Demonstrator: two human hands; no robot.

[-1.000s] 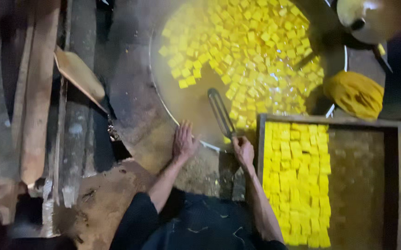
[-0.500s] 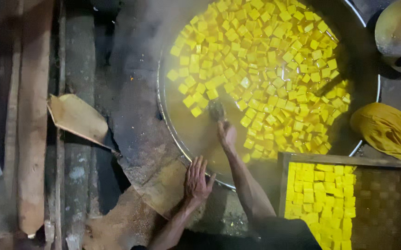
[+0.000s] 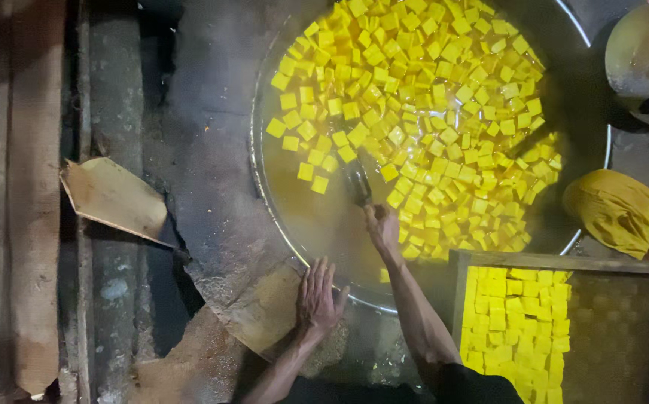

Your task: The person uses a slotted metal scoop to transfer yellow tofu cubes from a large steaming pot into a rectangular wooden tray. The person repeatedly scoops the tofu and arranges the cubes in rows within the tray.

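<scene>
Since half a second ago, I see my right hand [image 3: 381, 224] has pushed farther over the wok [image 3: 264, 179], closed around the metal skimmer [image 3: 357, 183] among floating yellow tofu cubes [image 3: 414, 97]; my left hand [image 3: 317, 293] rests spread flat on the stove ledge [image 3: 264, 307].

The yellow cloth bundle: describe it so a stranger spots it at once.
Start at the big round pan of floating yellow cubes. Just outside its lower right rim, above the wooden tray, lies the yellow cloth bundle: soft, crumpled and lumpy, unlike the neat square cubes around it.
</scene>
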